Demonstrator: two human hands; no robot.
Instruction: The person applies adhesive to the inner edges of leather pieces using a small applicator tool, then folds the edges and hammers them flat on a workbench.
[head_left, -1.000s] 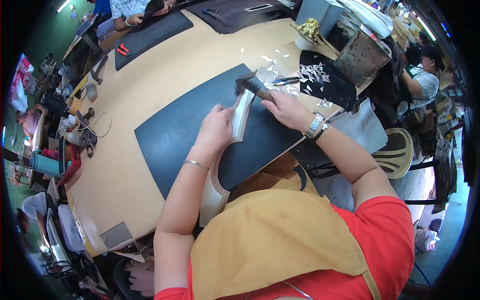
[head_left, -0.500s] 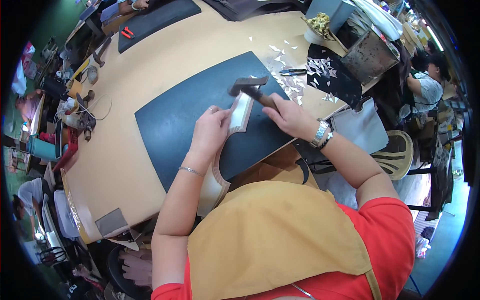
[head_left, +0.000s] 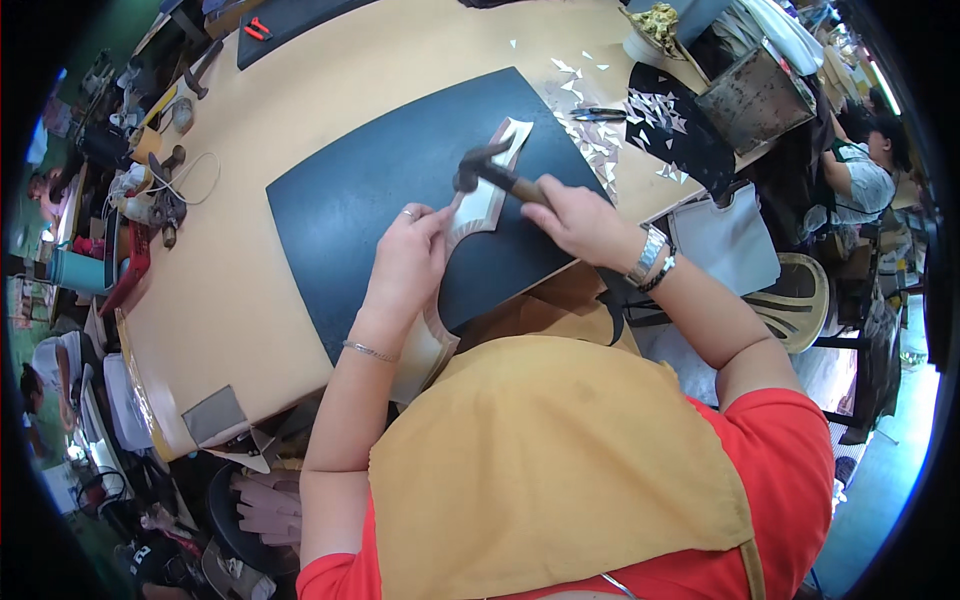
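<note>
My right hand [head_left: 590,225] is wrapped around the handle of a hammer [head_left: 500,176]. The hammer's dark head is over a pale curved cut piece [head_left: 478,208], which looks like leather or lining with a folded, notched rim; I cannot tell whether they touch. With bent fingers, my left hand [head_left: 412,250] pinches the edge of that piece close to the hammer head. The piece runs from the dark board [head_left: 370,190] back beneath my left wrist and over the table's near edge, its lower part partly hidden by my forearm and the yellow apron [head_left: 560,450].
Small white triangular scraps [head_left: 598,150] and dark-handled snips [head_left: 598,114] lie right of the board. A rusty metal box [head_left: 757,100] and a white pot [head_left: 645,45] stand farther right. Another hammer [head_left: 200,75] and tools line the left side. A person [head_left: 870,180] sits at the far right.
The hammer head has turned and shifted slightly left over the pale piece, toward my left fingers. Both hands keep their grips. The whole view has shifted a little.
</note>
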